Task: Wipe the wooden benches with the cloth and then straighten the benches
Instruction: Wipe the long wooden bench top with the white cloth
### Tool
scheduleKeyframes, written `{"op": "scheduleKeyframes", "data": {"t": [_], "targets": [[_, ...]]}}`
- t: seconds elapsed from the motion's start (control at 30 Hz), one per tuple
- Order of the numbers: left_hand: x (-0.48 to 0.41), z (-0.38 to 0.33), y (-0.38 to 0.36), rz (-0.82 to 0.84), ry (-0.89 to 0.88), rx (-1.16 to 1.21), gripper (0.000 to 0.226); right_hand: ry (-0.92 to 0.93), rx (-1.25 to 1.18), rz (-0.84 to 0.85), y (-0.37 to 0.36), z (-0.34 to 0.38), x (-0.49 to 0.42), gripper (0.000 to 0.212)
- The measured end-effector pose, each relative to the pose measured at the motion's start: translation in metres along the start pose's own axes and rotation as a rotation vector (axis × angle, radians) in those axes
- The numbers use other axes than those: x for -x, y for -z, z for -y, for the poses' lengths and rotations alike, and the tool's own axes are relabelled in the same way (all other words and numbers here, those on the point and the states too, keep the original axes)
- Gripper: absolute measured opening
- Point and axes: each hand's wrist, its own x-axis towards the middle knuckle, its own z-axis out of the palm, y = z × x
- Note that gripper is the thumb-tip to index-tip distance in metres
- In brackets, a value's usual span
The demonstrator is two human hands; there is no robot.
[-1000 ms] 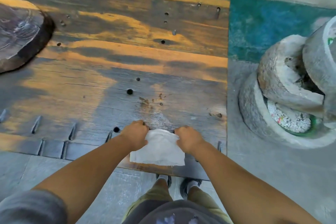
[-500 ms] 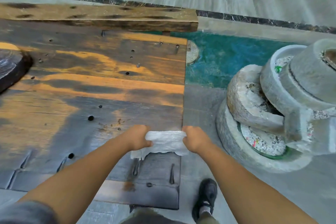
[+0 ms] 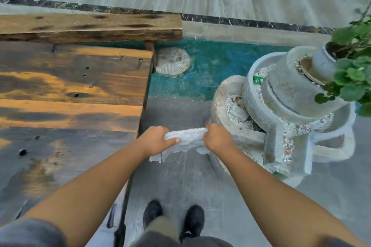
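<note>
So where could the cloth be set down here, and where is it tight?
The wooden bench top left of the cloth is bare; so is the grey floor between its edge and the stone mill. Crowded on the right: mill and potted plant.

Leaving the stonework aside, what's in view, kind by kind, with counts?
Wooden furniture: 2, broad dark-orange planked top, narrow brown bench
White cloth: 1
Hands gripping it: 2, left hand, right hand
Black shoes: 2
Green potted plant: 1
Total: 8
</note>
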Motion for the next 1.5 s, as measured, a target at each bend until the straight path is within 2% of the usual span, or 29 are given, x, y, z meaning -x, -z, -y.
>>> {"op": "scheduleKeyframes", "data": {"t": [0.13,0.23,0.43,0.53,0.77,0.97,1.23,1.5], "targets": [[-0.035,-0.016,0.022,-0.013,0.002,-0.061,0.041,0.045,-0.005,-0.010,0.026,-0.004,-0.029,0.020],[-0.062,-0.014,0.040,-0.004,0.008,-0.109,0.042,0.118,-0.027,0.020,0.040,0.000,-0.051,0.015],[-0.168,0.025,0.098,-0.007,-0.017,-0.058,0.042,0.224,-0.114,0.038,0.085,0.033,-0.166,0.017],[-0.218,0.046,0.139,-0.058,0.008,-0.004,0.026,0.250,-0.113,0.041,0.112,0.059,-0.224,0.013],[-0.324,0.070,0.226,-0.153,-0.001,0.019,0.015,0.247,-0.238,-0.001,0.165,0.116,-0.342,0.018],[-0.436,0.061,0.277,-0.166,0.008,-0.025,0.024,0.169,-0.223,-0.039,0.208,0.122,-0.462,0.007],[-0.628,0.031,0.344,-0.118,0.087,-0.032,0.026,0.164,-0.253,-0.002,0.286,0.096,-0.657,0.012],[-0.783,0.025,0.422,-0.255,0.190,0.034,0.024,0.269,-0.153,0.057,0.393,0.122,-0.828,0.012]]}}
